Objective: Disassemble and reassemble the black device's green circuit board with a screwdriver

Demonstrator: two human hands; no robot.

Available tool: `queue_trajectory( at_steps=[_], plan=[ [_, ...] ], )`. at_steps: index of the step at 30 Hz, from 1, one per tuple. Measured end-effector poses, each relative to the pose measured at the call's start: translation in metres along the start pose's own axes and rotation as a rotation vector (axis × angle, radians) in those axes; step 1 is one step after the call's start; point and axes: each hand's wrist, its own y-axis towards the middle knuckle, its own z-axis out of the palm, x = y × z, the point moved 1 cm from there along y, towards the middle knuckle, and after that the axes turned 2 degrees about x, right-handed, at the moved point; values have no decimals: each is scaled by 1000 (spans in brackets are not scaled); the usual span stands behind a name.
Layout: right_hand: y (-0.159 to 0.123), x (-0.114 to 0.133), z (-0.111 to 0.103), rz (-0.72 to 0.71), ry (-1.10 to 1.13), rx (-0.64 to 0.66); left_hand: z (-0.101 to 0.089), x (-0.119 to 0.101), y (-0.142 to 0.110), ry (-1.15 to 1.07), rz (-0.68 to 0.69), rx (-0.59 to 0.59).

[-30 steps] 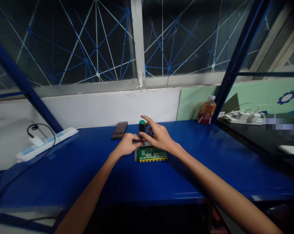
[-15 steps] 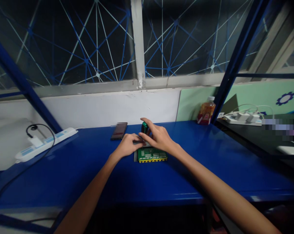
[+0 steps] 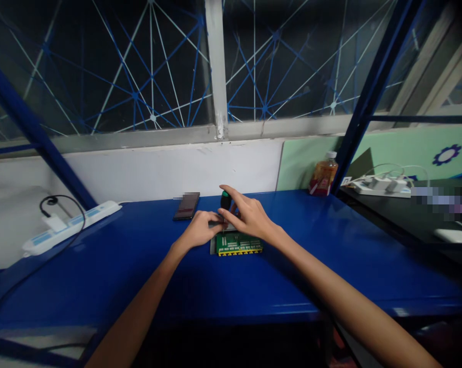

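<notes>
A green circuit board (image 3: 239,243) with a yellow strip along its near edge lies on the blue table (image 3: 231,286). Over its far left part stands a screwdriver (image 3: 225,201) with a black and green handle, close to upright, its thin shaft pointing down. My right hand (image 3: 250,214) is closed round the handle, with the index finger up over its top. Low beside the shaft, my left hand (image 3: 200,227) has thumb and fingers pinched together near the board's left edge. What those fingertips hold, if anything, is hidden.
A dark phone (image 3: 187,206) lies behind my left hand. At the left is a white power strip (image 3: 73,227) with a black cable. A drink bottle (image 3: 323,175) stands at the back right, near a blue post (image 3: 363,115). Another power strip (image 3: 384,186) sits farther right.
The screwdriver handle has shifted and turned slightly in my right hand, with its shaft now more visible. My left hand and the board stay nearly in place.
</notes>
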Motion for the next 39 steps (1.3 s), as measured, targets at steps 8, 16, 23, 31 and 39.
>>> queue_trajectory(
  at_steps=[8, 16, 23, 31, 39],
  plan=[
    [0, -1, 0, -2, 2, -6, 0, -1, 0, 7, 7, -1],
    [-1, -1, 0, -2, 27, 3, -1, -1, -1, 37, 15, 3],
    [-1, 1, 2, 4, 50, 27, 0, 2, 0, 60, 27, -31],
    [-1, 2, 1, -8, 63, 35, -1, 0, 0, 25, 23, -15],
    [-2, 1, 3, 2, 101, 22, -2, 0, -1, -14, -10, 23]
  ],
)
